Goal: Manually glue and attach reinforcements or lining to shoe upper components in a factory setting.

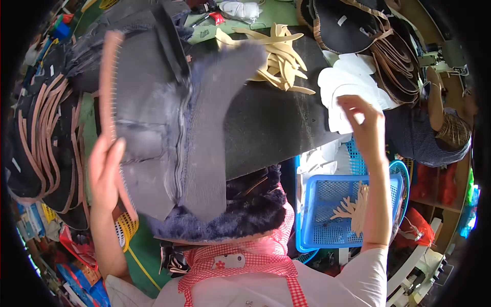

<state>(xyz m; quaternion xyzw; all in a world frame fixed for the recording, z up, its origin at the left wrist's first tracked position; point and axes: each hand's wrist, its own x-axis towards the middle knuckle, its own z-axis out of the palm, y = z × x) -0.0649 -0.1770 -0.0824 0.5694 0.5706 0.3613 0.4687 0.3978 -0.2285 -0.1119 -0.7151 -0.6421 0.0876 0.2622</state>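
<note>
My left hand (105,171) grips the left edge of a dark grey boot upper (140,117), fingers closed over its tan stitched strip. The piece stands raised, with blue-grey fur along an edge and a zip-like seam down its middle. To the right, my right hand (365,123) has its thumb and fingers bent into a pinch at a stack of white rounded cut-outs (353,77). It seems to hold the edge of one; the fingertips are slightly blurred. More dark furry material (235,220) lies on my lap, against a red checked apron (230,261).
Curved cream strips (284,56) lie heaped on the black work surface (276,117). A blue basket (312,204) with pale strips stands below my right hand. Stacked black pieces with tan edges (43,138) lie at left, others (348,25) at far right. Another person's arm (436,100) shows at right.
</note>
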